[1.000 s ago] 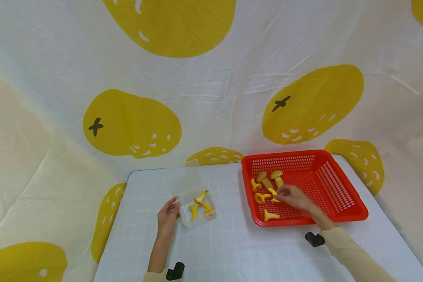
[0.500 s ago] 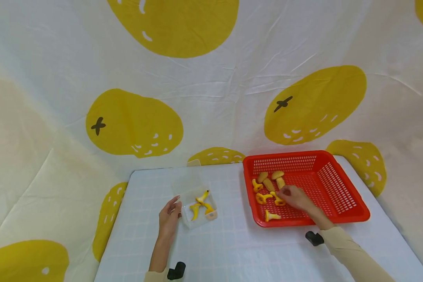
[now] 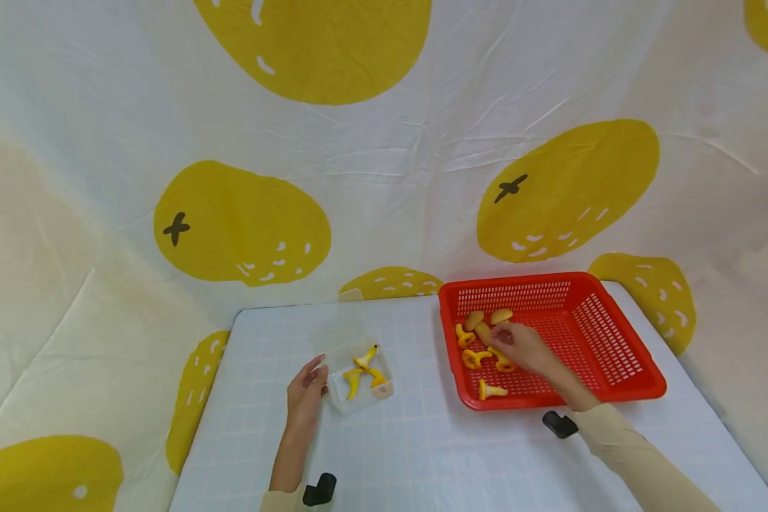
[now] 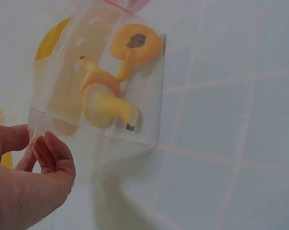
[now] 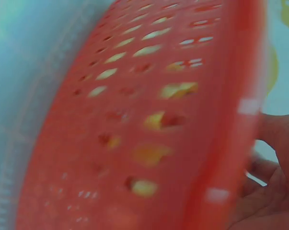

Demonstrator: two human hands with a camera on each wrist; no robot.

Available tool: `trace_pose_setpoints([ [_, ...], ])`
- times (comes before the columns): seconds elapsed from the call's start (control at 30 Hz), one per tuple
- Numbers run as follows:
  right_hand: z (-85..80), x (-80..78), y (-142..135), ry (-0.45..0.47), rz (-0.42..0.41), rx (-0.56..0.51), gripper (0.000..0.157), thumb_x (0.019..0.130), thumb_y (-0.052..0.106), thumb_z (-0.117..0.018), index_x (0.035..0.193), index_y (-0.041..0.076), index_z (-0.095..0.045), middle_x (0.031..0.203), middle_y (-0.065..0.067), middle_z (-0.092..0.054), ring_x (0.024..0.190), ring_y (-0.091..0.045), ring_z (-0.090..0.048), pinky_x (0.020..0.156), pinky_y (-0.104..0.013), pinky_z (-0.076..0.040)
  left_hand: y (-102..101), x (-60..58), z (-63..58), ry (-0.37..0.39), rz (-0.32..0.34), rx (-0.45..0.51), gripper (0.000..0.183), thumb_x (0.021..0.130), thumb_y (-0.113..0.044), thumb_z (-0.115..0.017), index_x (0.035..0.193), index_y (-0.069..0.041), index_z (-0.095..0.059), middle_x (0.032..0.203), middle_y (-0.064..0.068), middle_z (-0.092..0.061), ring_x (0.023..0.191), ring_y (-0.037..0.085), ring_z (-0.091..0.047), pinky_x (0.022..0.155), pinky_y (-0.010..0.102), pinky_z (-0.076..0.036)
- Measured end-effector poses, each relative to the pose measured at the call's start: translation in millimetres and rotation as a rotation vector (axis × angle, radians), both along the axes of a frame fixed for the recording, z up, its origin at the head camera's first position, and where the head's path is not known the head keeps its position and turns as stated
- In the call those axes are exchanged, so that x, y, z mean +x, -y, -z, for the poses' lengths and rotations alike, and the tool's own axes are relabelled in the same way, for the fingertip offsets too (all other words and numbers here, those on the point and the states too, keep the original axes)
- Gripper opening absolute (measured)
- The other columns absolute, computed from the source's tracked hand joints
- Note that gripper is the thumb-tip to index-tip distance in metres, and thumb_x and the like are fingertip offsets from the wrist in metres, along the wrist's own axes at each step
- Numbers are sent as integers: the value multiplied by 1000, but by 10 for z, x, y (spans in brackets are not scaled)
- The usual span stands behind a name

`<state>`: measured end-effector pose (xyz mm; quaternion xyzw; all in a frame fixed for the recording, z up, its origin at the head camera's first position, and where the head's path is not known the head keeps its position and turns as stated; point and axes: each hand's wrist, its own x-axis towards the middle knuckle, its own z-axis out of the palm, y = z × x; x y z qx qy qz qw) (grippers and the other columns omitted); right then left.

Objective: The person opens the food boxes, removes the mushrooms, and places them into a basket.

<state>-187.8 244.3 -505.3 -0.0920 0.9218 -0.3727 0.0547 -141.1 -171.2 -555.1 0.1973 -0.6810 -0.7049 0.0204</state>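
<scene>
My left hand pinches the left edge of a clear plastic box between thumb and fingers, plainly seen in the left wrist view. Inside the box lie several yellow chanterelles. My right hand hovers in the red basket, its fingertips beside two brown-capped mushrooms, one on the left and one on the right. The right one's stem is hidden behind this hand. Nothing shows in its loosely bent fingers; the rim covers their tips in the right wrist view. A chanterelle lies just below the hand.
More chanterelles lie in the basket: one by the left wall, one in the middle, one near the front. The box's transparent lid stands raised behind it. A patterned cloth hangs behind the table.
My right hand has moved up and left, away from the chanterelle it was at, toward the brown-capped mushrooms. That chanterelle now lies lower in the basket. My left hand stays at the box.
</scene>
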Motion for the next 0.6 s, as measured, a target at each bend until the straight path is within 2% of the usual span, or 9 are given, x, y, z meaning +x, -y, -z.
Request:
trace_pose_setpoints([
  [0.13, -90, -29, 117, 8, -24, -38, 21, 91, 19, -65, 103, 2, -64, 92, -8, -66, 82, -20, -61, 72, -33, -55, 5, -15, -32, 46, 0, 63, 39, 95, -15, -58, 132, -5, -54, 123, 20, -55, 96, 26, -56, 75, 26, -50],
  [0.27, -177, -50, 241, -6, -74, -90, 16, 91, 17, -64, 101, 5, -64, 95, -13, -65, 85, -25, -61, 73, -33, -54, 3, -32, -74, 77, -9, 118, 39, 94, -12, -57, 132, -3, -54, 119, 17, -57, 95, 25, -55, 78, 27, -50],
  [0.37, -233, -63, 342, -13, -101, -122, 12, 92, 14, -63, 100, 5, -63, 94, -13, -65, 87, -29, -61, 73, -31, -54, -2, -45, -98, 97, -17, 120, 38, 94, -12, -57, 131, -2, -55, 111, 14, -58, 91, 23, -54, 74, 25, -50],
  [0.5, -294, -85, 491, -27, -121, -128, 12, 91, 12, -63, 99, 2, -64, 90, -11, -65, 80, -24, -59, 69, -28, -53, -9, -70, -109, 128, -32, 109, 38, 93, -15, -60, 130, -4, -56, 105, 10, -59, 88, 21, -53, 69, 22, -49],
  [0.6, -334, -103, 612, -55, -140, -114, 13, 91, 13, -64, 98, 2, -64, 87, -8, -65, 77, -19, -57, 68, -28, -51, -15, -87, -110, 149, -40, 95, 38, 93, -20, -61, 129, -6, -57, 108, 11, -58, 88, 21, -53, 68, 21, -49],
])
